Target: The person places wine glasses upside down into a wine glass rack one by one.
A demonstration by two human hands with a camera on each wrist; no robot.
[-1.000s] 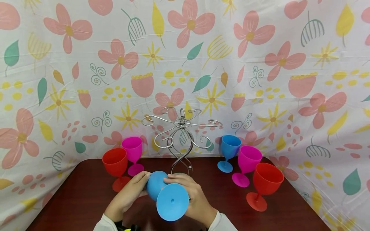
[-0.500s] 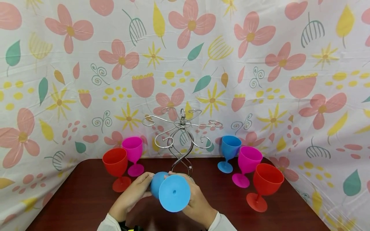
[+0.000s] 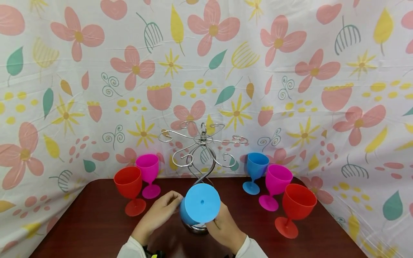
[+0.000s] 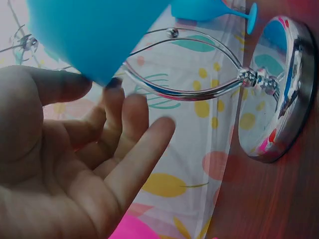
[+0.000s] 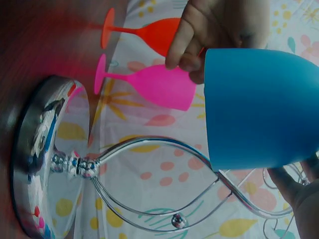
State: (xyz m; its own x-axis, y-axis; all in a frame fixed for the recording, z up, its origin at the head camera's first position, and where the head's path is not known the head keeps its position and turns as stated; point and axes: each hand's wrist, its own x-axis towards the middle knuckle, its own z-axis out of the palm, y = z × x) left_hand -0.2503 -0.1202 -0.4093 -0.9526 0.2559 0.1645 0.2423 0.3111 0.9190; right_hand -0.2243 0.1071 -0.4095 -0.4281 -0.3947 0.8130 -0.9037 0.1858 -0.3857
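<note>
A blue plastic goblet (image 3: 202, 203) is upside down in front of the metal stand (image 3: 203, 139), its foot facing up toward the head camera. My right hand (image 3: 224, 227) holds it from the right, partly hidden behind the foot; in the right wrist view, fingers (image 5: 286, 184) lie along the bowl (image 5: 259, 109). At the left side of the rim, my left hand (image 3: 162, 211) pinches the edge between thumb and forefinger, the other fingers loosely curved in the left wrist view. The stand's round chrome base (image 5: 45, 159) shows below the goblet.
A red goblet (image 3: 128, 182) and a pink goblet (image 3: 148, 168) stand at left. Another blue goblet (image 3: 257, 165), pink goblet (image 3: 278, 179) and red goblet (image 3: 298, 202) line the right side. The stand's curled arms spread above the dark table (image 3: 96, 215); a floral cloth (image 3: 206, 71) hangs behind.
The blue goblet has moved farther from me and slightly right, its foot higher in view. Both hands moved with it; the left now touches only the rim's edge. The stand's base has come into sight.
</note>
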